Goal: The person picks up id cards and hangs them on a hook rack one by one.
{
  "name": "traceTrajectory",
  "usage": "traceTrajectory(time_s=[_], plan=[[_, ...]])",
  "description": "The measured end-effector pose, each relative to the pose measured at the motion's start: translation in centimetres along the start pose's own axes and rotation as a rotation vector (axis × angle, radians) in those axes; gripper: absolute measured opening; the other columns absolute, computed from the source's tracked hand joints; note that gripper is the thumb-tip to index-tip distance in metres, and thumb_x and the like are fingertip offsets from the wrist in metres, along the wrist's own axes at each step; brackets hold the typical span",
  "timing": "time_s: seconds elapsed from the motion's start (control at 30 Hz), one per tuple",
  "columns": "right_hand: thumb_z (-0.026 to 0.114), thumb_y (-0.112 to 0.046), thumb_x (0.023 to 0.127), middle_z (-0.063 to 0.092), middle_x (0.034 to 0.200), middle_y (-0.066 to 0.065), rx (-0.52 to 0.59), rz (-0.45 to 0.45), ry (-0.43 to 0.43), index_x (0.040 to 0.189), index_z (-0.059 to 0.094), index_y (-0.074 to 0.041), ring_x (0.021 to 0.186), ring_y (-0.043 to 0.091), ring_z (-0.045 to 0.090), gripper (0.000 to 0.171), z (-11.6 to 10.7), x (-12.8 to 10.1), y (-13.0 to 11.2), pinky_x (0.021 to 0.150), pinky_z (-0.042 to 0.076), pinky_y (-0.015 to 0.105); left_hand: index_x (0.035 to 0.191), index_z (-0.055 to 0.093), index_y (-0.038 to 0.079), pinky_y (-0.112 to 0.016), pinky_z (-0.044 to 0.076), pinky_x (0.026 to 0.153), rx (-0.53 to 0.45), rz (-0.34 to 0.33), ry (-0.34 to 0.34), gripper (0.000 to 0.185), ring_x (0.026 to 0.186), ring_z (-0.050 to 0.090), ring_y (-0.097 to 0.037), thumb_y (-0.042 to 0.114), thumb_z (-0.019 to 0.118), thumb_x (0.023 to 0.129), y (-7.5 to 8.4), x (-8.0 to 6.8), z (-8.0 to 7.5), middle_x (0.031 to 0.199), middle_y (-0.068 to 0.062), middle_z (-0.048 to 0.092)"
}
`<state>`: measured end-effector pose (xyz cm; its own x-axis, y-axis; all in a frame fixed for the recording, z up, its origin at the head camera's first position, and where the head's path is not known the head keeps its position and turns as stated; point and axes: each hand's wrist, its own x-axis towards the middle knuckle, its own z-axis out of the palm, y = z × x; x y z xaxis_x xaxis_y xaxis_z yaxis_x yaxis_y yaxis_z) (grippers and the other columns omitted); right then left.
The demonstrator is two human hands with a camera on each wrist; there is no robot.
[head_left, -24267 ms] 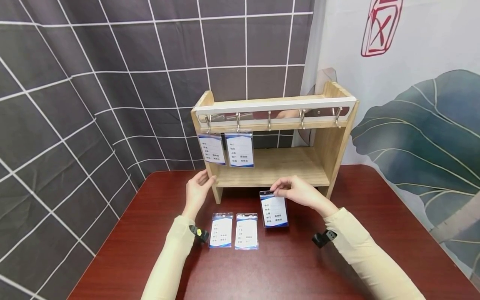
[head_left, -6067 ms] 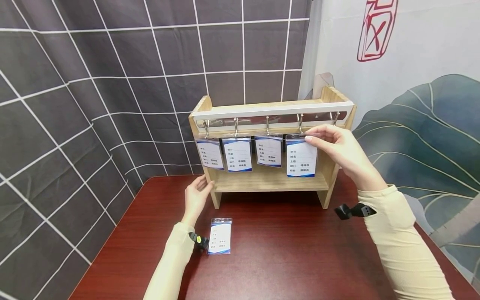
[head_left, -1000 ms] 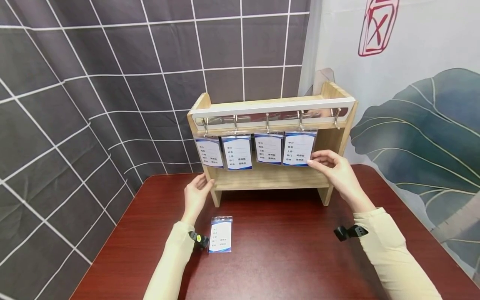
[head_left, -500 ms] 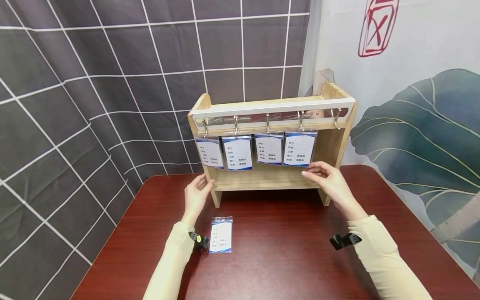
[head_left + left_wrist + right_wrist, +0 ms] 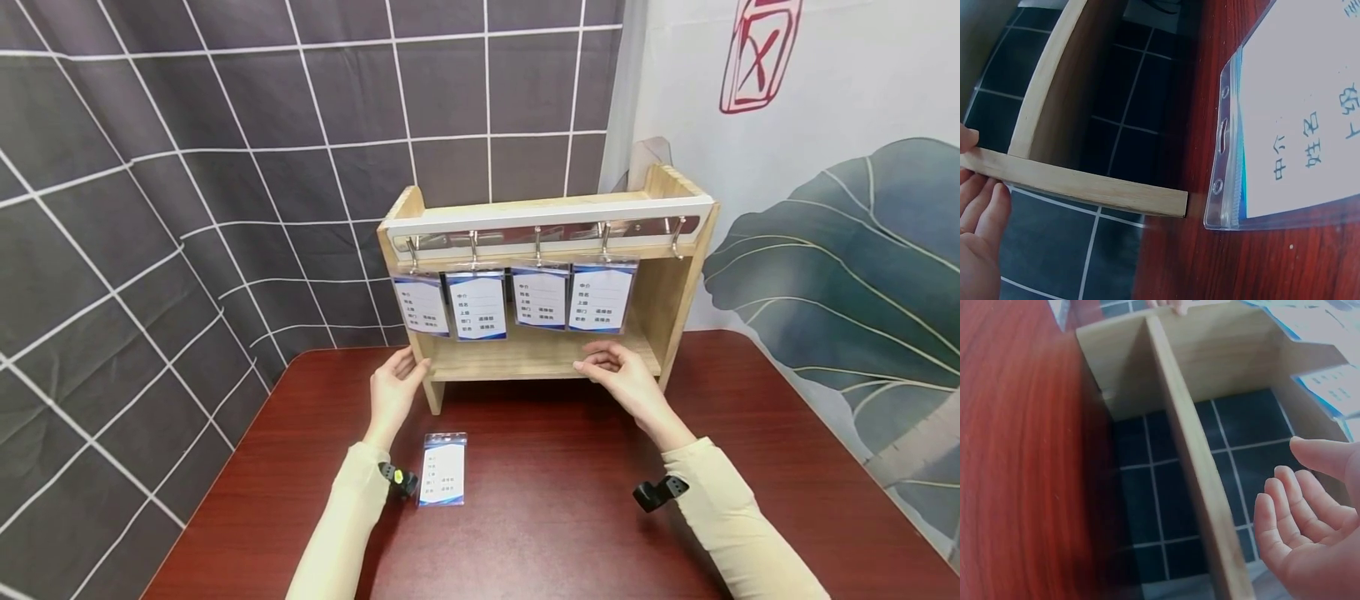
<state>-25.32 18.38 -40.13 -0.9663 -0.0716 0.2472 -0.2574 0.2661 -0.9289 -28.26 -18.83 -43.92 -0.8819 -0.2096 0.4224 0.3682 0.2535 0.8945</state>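
Rack: a small light-wood desktop shelf rack stood at the back of the dark red wooden tabletop, with a white rail and a row of five metal hooks along its top front.

Hung cards: four clear plastic badge sleeves with white printed cards and blue edges hung side by side from the first four hooks; the fifth hook at the right end was bare.

Loose card: one more clear plastic badge sleeve with a white card lay flat on the tabletop, just beside the person's left forearm and well apart from the rack.

Left hand: the left hand rested against the rack's left upright, fingers straight; this grip was open and only steadying the wood, as the left wrist view also showed.

Right hand: the right hand hovered just below the fourth hung sleeve, near the shelf board's front edge, fingers relaxed and holding nothing, an open grip.

Step in hand: judged from the layout, four sleeves were placed and the right hand was free.

Next move: it would likely call for reaching across to the loose sleeve, pinching it near its slotted top edge, lifting it and threading the slot over the bare fifth hook while the left hand braced the rack.
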Motion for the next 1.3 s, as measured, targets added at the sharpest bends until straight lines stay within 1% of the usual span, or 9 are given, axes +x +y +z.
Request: traceTrajectory(time_s=[0.2, 0.43, 0.63, 0.83, 1.03, 1.1, 1.17, 1.23, 1.3], plan=[[0.076, -0.012, 0.095, 0.072, 0.094, 0.004, 0.027, 0.012, -0.033, 0.123, 0.066, 0.007, 0.084, 0.008, 0.066, 0.036, 2.4, 0.1, 0.8, 0.074, 0.057, 0.021, 0.13, 0.069, -0.007, -0.039, 0.058, 0.1, 0.011, -0.017, -0.014, 0.043, 0.119, 0.069, -0.04, 0.012, 0.081, 0.093, 0.2, -0.1, -0.2, 0.125, -0.026, 0.07], [0.078, -0.014, 0.095, 0.073, 0.097, 0.005, 0.058, 0.054, -0.073, 0.126, 0.067, 0.006, 0.092, 0.023, 0.069, 0.039, 4.7, 0.3, 0.8, 0.079, 0.059, 0.025, 0.131, 0.067, -0.008, -0.04, 0.058, 0.1, -0.001, -0.027, -0.024, 0.044, 0.121, 0.067, -0.039, 0.011, 0.081, 0.094, 0.6, 0.1, 0.1, 0.127, -0.026, 0.069], [0.077, -0.012, 0.095, 0.073, 0.096, 0.003, 0.105, 0.072, -0.093, 0.126, 0.065, 0.008, 0.087, 0.015, 0.067, 0.038, 6.4, 0.6, 1.1, 0.079, 0.059, 0.026, 0.13, 0.069, -0.006, -0.035, 0.059, 0.099, 0.012, -0.042, -0.012, 0.042, 0.12, 0.069, -0.036, 0.012, 0.081, 0.094, 0.2, 0.1, 0.2, 0.127, -0.023, 0.071], [0.078, -0.012, 0.094, 0.074, 0.099, 0.007, 0.091, 0.071, -0.104, 0.123, 0.069, 0.005, 0.089, 0.018, 0.068, 0.035, 8.0, 0.5, 1.1, 0.081, 0.059, 0.027, 0.13, 0.069, -0.006, -0.037, 0.058, 0.1, 0.011, -0.039, -0.013, 0.044, 0.12, 0.068, -0.037, 0.013, 0.082, 0.093, 0.1, 0.2, -0.1, 0.127, -0.024, 0.07], [0.078, -0.017, 0.095, 0.075, 0.112, 0.013, 0.071, 0.085, -0.151, 0.129, 0.069, 0.004, 0.096, 0.018, 0.069, 0.04, 9.3, 0.3, 1.2, 0.09, 0.06, 0.042, 0.131, 0.068, -0.007, -0.037, 0.058, 0.1, 0.001, -0.027, -0.014, 0.045, 0.12, 0.068, -0.039, 0.012, 0.082, 0.093, 0.3, 0.1, -0.1, 0.126, -0.025, 0.07], [0.078, -0.017, 0.095, 0.075, 0.113, 0.014, 0.065, 0.084, -0.164, 0.129, 0.069, 0.004, 0.098, 0.021, 0.07, 0.04, 9.8, 0.3, 1.3, 0.092, 0.06, 0.048, 0.131, 0.068, -0.007, -0.037, 0.058, 0.1, 0.005, -0.022, -0.016, 0.045, 0.12, 0.068, -0.039, 0.012, 0.082, 0.093, 0.3, 0.1, -0.1, 0.126, -0.025, 0.07], [0.078, -0.015, 0.095, 0.076, 0.112, 0.014, 0.062, 0.076, -0.178, 0.128, 0.069, 0.005, 0.099, 0.023, 0.071, 0.04, 10.3, 0.2, 1.4, 0.091, 0.061, 0.05, 0.131, 0.068, -0.007, -0.037, 0.058, 0.1, 0.009, -0.021, -0.015, 0.044, 0.12, 0.068, -0.038, 0.012, 0.082, 0.093, 0.2, 0.1, -0.1, 0.126, -0.025, 0.07], [0.078, -0.013, 0.095, 0.076, 0.11, 0.014, 0.059, 0.071, -0.19, 0.126, 0.07, 0.005, 0.098, 0.024, 0.072, 0.037, 10.7, 0.2, 1.5, 0.091, 0.061, 0.049, 0.131, 0.069, -0.006, -0.037, 0.058, 0.1, 0.014, -0.021, -0.013, 0.044, 0.119, 0.069, -0.038, 0.013, 0.082, 0.093, 0.2, 0.1, -0.1, 0.126, -0.025, 0.07], [0.078, -0.011, 0.094, 0.077, 0.108, 0.012, 0.057, 0.067, -0.201, 0.125, 0.07, 0.006, 0.098, 0.024, 0.073, 0.037, 11.2, 0.2, 1.5, 0.09, 0.062, 0.043, 0.131, 0.069, -0.006, -0.037, 0.058, 0.1, 0.019, -0.02, -0.012, 0.044, 0.119, 0.069, -0.038, 0.013, 0.081, 0.094, 0.2, 0.1, -0.1, 0.126, -0.025, 0.07]])
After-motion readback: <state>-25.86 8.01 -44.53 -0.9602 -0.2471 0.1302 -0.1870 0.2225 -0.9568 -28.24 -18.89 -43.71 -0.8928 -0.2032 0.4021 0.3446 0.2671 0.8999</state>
